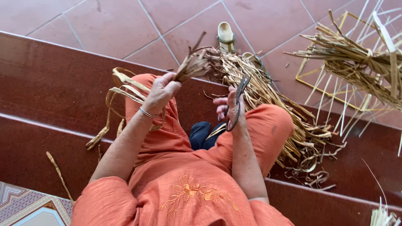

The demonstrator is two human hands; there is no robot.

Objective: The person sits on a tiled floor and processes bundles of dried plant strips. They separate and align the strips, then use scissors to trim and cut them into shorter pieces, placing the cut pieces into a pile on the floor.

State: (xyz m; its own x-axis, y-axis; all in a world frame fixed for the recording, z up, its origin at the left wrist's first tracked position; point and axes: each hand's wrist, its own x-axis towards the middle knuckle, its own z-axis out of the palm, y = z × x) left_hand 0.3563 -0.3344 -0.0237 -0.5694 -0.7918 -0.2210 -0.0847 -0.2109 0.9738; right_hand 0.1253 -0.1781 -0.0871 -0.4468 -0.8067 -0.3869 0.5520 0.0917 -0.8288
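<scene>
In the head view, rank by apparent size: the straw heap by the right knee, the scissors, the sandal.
1. Straw heap, far the largest.
2. Scissors in the right hand.
3. Sandal, though it lies farther away, so this is unsure.

Sandals (226,35) on tiled floor (113,25), yellow wire frame (312,79) nearby

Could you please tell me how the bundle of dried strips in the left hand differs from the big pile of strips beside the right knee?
The bundle is small, gathered tight and held up in the left hand; the pile is far larger and lies loose across the steps. The bundle's ends look darker brown; the pile is mostly pale straw, with curled scraps at its lower edge. The right hand holds scissors between them. Both appear to be the same dried, flat plant strips.
</scene>
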